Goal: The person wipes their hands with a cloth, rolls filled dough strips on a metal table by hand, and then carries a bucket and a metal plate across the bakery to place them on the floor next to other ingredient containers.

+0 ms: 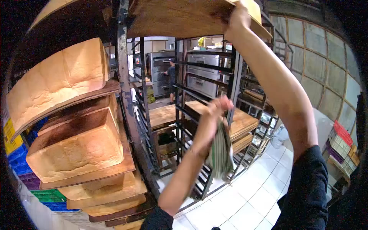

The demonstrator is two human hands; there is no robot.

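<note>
High up, my right hand [239,19] is closed on the edge of a wooden board [176,19], seen from below. Part of a pale golden loaf [254,9] shows on the board beside that hand. My left hand [218,107], smeared by motion, is raised in front of a black metal rack. A green-and-white striped cloth [220,153] hangs from it, and the fingers look closed on the cloth. At the left, large bread loaves [63,71] rest on boards stacked in a tall rack [124,76], below the raised board.
Empty-looking black racks [178,84] and stacked wooden boards [241,120] stand ahead. Behind them a person [171,78] is near steel ovens [203,73]. Coloured crates [19,161] are at the lower left, and more crates [341,134] at the right.
</note>
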